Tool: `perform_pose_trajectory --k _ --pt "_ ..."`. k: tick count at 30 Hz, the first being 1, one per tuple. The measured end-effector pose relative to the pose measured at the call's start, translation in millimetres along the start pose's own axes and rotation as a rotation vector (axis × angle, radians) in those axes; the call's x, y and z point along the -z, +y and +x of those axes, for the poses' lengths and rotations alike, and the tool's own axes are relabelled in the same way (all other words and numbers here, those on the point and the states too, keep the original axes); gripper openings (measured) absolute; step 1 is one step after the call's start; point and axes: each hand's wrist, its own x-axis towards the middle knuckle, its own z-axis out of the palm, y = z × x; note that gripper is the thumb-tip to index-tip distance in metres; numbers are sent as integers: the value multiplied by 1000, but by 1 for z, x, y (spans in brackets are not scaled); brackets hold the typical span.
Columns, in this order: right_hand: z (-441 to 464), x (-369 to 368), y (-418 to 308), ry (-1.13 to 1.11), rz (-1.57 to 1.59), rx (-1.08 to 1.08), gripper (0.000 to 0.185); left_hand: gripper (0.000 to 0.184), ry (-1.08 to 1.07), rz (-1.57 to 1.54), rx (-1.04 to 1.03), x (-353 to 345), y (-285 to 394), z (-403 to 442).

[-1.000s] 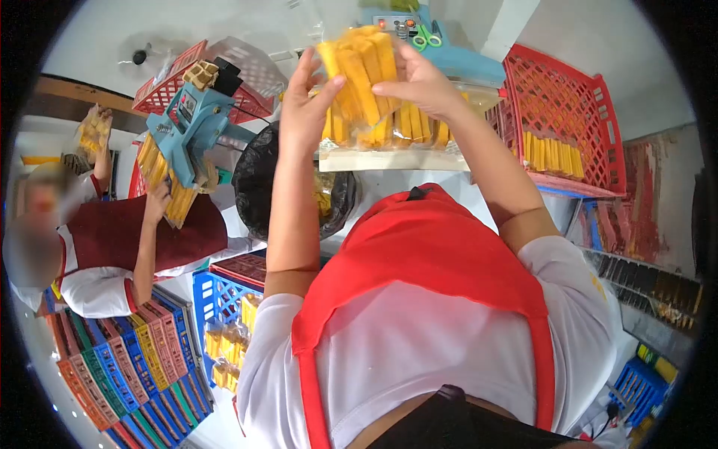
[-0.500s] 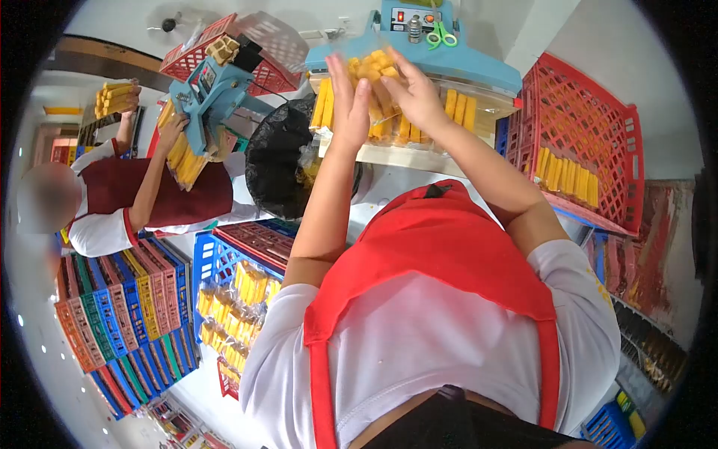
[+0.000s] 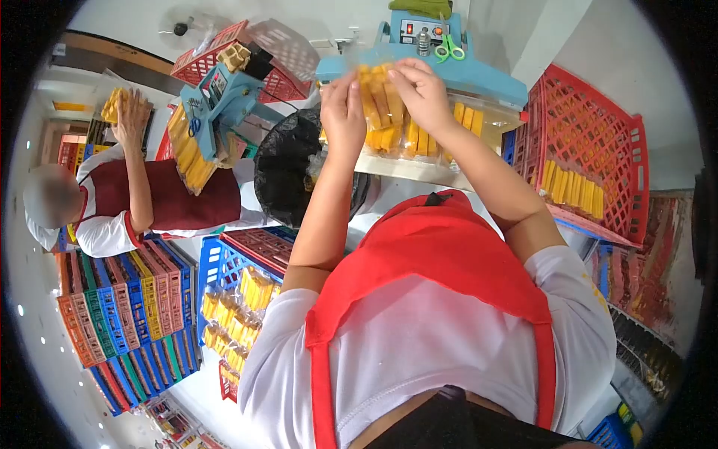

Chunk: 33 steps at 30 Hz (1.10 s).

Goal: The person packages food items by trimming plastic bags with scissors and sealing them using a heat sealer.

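Observation:
A clear plastic bag of yellow sticks (image 3: pixel 381 105) is held up between my two hands in front of a light-blue sealing machine (image 3: pixel 490 84). My left hand (image 3: pixel 345 116) grips the bag's left side near its upper edge. On the opposite side, my right hand (image 3: pixel 422 93) pinches the upper right corner between thumb and fingers. More bagged yellow sticks (image 3: pixel 422 142) lie below and behind it on the machine's pale ledge (image 3: pixel 419 169). Green-handled scissors (image 3: pixel 449 49) and a small metal weight-like piece (image 3: pixel 424 42) rest on top of the machine.
A red crate (image 3: pixel 591 127) with bagged sticks stands at the right. Left of me are a black-lined bin (image 3: pixel 288 161) and a blue crate (image 3: pixel 213 262) of filled bags. A co-worker (image 3: pixel 127 187) handles yellow sticks beside another blue sealer (image 3: pixel 224 97). Stacked crates (image 3: pixel 123 299) stand lower left.
My fingers have gone from flat along the bag's sides to pinching its upper part. The co-worker's near hand has left the other sealer and reached up to the sticks.

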Motion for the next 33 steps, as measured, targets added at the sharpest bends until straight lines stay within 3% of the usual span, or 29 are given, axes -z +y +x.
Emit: perform_pose_trajectory --k 1,3,4,5,6,7,8,11,13,17,21,23,28,33 --pt "0 3 2 -57 -21 -31 20 22 -1 -4 -5 1 -3 -2" --pt "4 8 5 -125 28 -6 17 17 -24 -237 230 0 -8 -10" --pt "4 11 6 -197 83 19 14 17 -25 -242 239 0 -11 -13" --pt "4 14 6 -203 78 17 14 16 13 -306 190 0 -16 -12" --pt "5 16 5 -266 216 -118 12 14 53 -369 136 1 -22 -9" --pt "7 18 5 -328 353 -253 11 12 37 -267 25 3 -28 -2" --pt "11 17 9 -330 351 -250 11 10 32 -167 -87 6 -31 6" --pt "24 18 10 -426 497 -378 8 11 -294 -671 179 13 -30 28" --pt "38 25 -5 -409 430 -180 7 11 -329 -688 108 16 -25 46" --pt "49 53 -32 -307 477 -31 8 12 -379 -739 60 6 24 65" --pt "59 89 -33 -208 321 -108 7 11 -344 -844 146 -36 44 76" --pt "64 111 -32 9 507 -254 13 10 -290 -870 158 -58 56 79" --pt "69 163 -14 53 518 -272 34 31 -333 -1035 307 -110 85 83" --pt "67 199 -5 17 462 -258 50 37 -383 -1043 294 -154 100 88"
